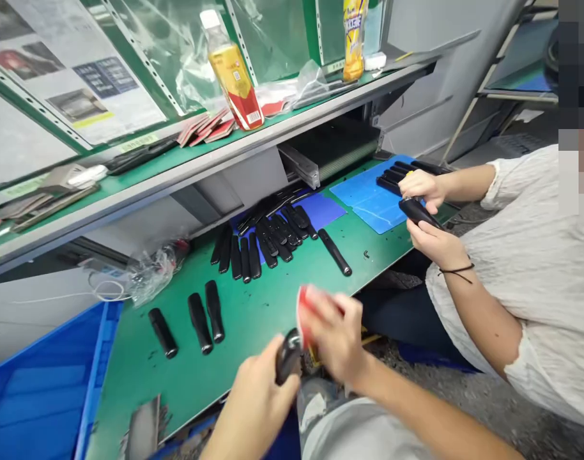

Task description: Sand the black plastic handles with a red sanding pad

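Note:
My left hand is closed round a black plastic handle, its end pointing up and to the right. Pinched in my right hand is a red sanding pad with a pale edge, blurred by motion. The pad is right beside the handle's end; whether they touch I cannot tell. On the green bench, loose black handles lie to the left, while a larger pile of handles rests farther back, partly on a blue sheet. A single handle lies to the right of that pile.
At the right, a co-worker's hands hold another black handle over a light-blue mat. A blue crate stands at the left. Overhead, a shelf carries a yellow-red bottle and red pads. Clear plastic bags lie back left.

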Available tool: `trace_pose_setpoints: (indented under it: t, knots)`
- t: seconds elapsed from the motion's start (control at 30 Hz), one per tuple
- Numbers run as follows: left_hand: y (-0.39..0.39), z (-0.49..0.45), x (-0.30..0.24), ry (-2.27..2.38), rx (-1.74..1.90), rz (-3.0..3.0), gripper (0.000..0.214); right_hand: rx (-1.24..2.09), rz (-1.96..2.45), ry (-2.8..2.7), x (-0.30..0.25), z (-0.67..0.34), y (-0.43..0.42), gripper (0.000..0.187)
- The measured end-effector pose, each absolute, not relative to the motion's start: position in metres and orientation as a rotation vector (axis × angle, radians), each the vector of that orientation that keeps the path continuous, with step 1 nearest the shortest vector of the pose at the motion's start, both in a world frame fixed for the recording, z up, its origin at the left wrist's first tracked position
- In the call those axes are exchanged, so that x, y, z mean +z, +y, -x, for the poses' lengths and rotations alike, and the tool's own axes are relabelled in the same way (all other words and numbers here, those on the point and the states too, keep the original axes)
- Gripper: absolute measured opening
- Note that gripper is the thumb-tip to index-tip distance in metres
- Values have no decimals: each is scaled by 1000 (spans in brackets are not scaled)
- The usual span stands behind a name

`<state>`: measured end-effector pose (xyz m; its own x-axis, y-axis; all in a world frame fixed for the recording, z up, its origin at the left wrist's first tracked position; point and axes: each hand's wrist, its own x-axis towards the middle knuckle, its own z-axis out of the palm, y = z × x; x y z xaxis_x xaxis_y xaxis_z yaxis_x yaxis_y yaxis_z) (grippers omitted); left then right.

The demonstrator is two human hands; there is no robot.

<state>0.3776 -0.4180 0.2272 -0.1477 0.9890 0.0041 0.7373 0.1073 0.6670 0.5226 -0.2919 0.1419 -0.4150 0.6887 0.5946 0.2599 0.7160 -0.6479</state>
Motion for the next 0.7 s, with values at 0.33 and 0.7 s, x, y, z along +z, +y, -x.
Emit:
trace_pose_setpoints:
  t: [0.33,0.7]
  knots:
    - [-400,-345,218,2313,792,-2875,37,1952,472,-1247,209,-527,-345,53]
    - [-371,-370,223,961,1966,-65,48,1816,564,-1089,197,-500,-381,45]
